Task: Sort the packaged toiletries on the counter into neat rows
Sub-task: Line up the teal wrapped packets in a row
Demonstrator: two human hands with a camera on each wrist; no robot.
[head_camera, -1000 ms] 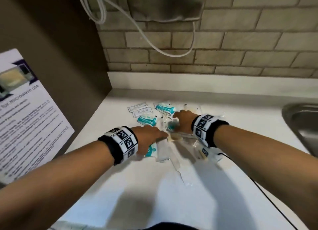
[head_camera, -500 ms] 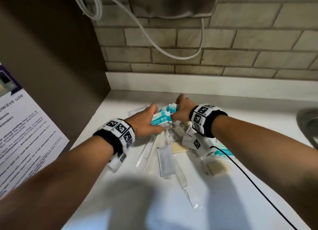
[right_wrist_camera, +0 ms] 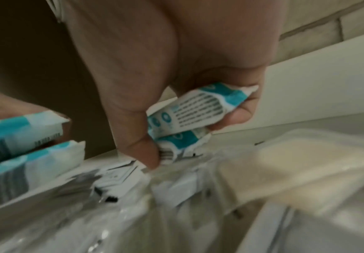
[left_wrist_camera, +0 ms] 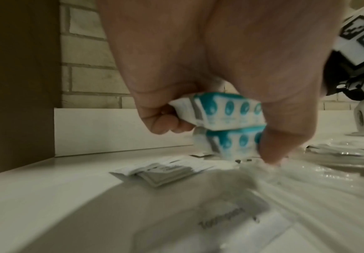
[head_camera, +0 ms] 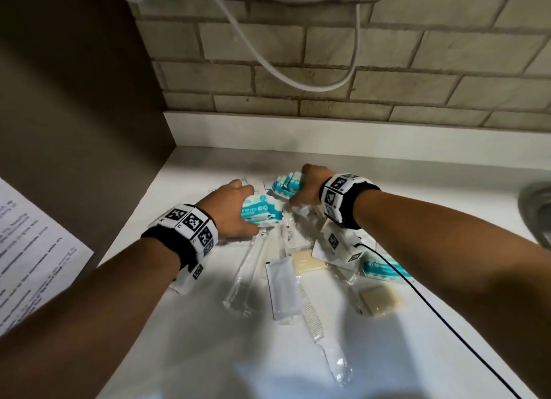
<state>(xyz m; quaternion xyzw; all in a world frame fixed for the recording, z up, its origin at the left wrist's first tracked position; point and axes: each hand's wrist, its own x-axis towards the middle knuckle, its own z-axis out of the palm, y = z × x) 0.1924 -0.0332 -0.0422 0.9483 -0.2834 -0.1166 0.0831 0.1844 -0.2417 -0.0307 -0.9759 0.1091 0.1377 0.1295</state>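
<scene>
Black wristbands [head_camera: 190, 234] with checkered markers

A second ago both hands lay flat on the pile of packets, palms down. Now the left hand [head_camera: 231, 210] grips two stacked teal-and-white wipes packs [head_camera: 262, 211], lifted off the counter [head_camera: 155, 333], and the right hand [head_camera: 307, 187] has moved toward the back wall and grips its own teal wipes packs [head_camera: 287, 184]. With the hands gone, the comb [head_camera: 311, 315] and soap bars [head_camera: 378, 301] lie uncovered.

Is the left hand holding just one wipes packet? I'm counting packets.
No, the left hand grips two teal wipes packets stacked together.
</scene>
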